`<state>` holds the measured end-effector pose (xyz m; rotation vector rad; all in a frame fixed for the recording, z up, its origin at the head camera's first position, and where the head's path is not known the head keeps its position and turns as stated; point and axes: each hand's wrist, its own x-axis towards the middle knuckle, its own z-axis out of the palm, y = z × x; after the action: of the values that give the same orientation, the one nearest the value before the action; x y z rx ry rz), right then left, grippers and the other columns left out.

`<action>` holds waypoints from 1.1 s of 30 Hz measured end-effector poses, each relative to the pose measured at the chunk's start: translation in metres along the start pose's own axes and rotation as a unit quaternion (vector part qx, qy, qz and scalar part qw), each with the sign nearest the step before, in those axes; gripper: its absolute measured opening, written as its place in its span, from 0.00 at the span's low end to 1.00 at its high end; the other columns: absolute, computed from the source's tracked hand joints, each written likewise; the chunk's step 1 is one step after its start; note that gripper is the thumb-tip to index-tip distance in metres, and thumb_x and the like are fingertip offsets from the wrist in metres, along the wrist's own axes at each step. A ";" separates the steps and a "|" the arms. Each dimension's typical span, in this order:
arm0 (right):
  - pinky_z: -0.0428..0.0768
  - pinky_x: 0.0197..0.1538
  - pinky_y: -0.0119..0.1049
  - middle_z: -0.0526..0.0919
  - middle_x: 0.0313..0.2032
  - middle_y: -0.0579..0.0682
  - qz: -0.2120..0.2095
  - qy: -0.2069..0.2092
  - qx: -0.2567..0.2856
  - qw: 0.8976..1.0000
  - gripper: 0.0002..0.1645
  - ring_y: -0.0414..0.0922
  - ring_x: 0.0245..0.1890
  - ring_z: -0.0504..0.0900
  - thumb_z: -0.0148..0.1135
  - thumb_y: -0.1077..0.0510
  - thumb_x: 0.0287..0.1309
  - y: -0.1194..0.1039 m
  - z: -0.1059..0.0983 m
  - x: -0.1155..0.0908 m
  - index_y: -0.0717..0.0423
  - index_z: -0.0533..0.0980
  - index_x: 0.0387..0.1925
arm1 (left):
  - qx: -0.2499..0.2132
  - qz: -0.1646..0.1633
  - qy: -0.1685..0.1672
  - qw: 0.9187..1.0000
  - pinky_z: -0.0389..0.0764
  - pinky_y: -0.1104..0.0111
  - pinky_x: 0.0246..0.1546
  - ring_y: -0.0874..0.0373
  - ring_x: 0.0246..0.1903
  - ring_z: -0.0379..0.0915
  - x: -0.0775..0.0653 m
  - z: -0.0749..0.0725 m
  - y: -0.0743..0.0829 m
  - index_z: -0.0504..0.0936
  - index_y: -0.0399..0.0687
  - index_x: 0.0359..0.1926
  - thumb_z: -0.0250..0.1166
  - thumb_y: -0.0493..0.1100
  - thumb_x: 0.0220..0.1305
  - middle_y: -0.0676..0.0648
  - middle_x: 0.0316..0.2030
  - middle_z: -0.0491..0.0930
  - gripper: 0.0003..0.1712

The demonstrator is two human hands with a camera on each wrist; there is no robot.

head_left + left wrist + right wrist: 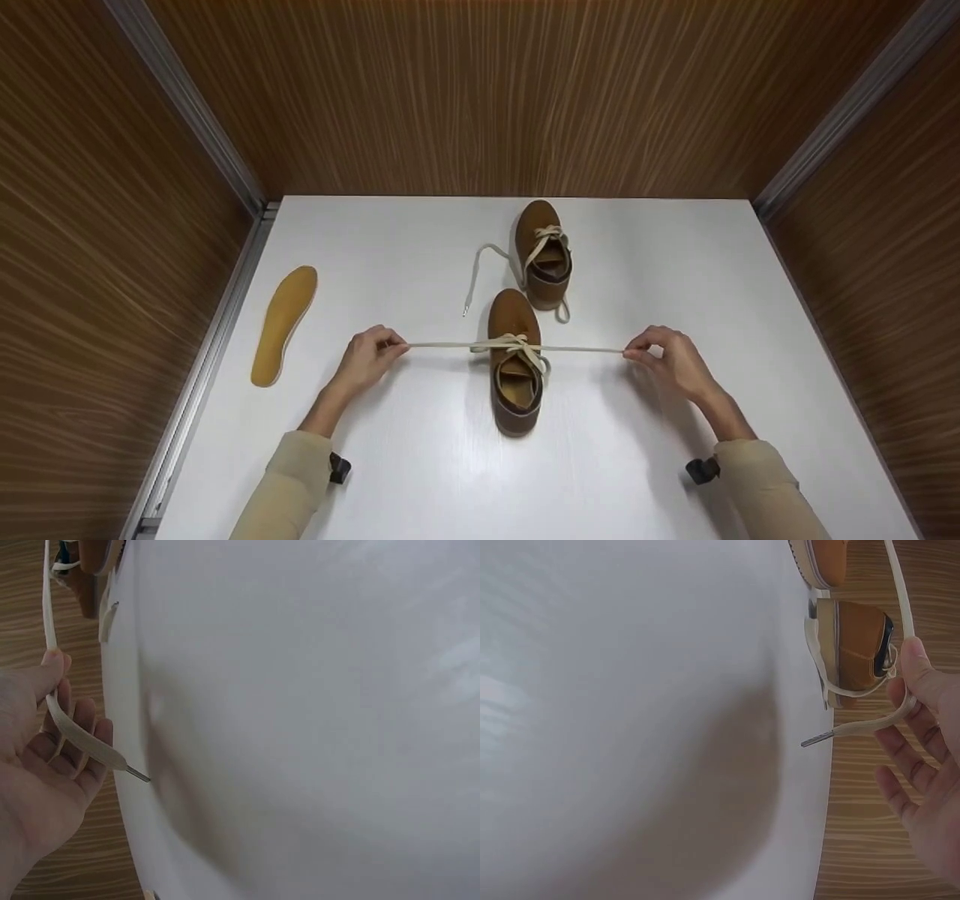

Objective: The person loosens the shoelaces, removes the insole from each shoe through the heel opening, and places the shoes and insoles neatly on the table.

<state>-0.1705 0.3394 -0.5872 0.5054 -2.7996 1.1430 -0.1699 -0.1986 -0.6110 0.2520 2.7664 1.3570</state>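
Observation:
A brown shoe [515,405] stands mid-table, toe pointing away, with its cream shoelace [577,349] stretched straight out to both sides. My left hand [370,356] pinches one end of the lace between thumb and forefinger. In the left wrist view, the tail of that lace [86,742] crosses the fingers and ends in a metal tip. On the other side my right hand [671,360] pinches the opposite end. Its loose tail [862,725], metal-tipped too, hangs past the fingers in the right wrist view. Loops of lace lie over the shoe's tongue area.
Behind it stands a second brown shoe [537,217], its lace [475,277] trailing left on the table. A tan insole [283,326] lies at the left. Wood-grain panels [465,97] enclose the white table [420,480] at the back and sides.

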 end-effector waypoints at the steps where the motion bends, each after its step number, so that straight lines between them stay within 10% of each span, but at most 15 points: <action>1: 0.79 0.42 0.36 0.89 0.32 0.43 0.002 0.000 0.000 1.000 0.05 0.31 0.37 0.79 0.76 0.60 0.59 0.000 0.000 0.000 0.45 0.89 0.32 | 0.000 0.002 0.001 1.000 0.73 0.70 0.41 0.61 0.34 0.71 0.000 0.000 0.000 0.90 0.47 0.37 0.71 0.46 0.71 0.48 0.33 0.82 0.08; 33: 0.77 0.46 0.27 0.89 0.34 0.46 0.028 0.019 0.017 0.999 0.03 0.30 0.38 0.80 0.75 0.59 0.62 0.011 -0.012 -0.009 0.49 0.89 0.33 | 0.000 -0.041 0.018 0.999 0.74 0.71 0.42 0.60 0.36 0.72 -0.008 -0.008 -0.012 0.90 0.47 0.38 0.71 0.45 0.71 0.48 0.35 0.83 0.07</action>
<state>-0.1660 0.3578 -0.5879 0.4066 -2.7837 1.2003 -0.1642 -0.2138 -0.6153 0.1146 2.7723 1.3539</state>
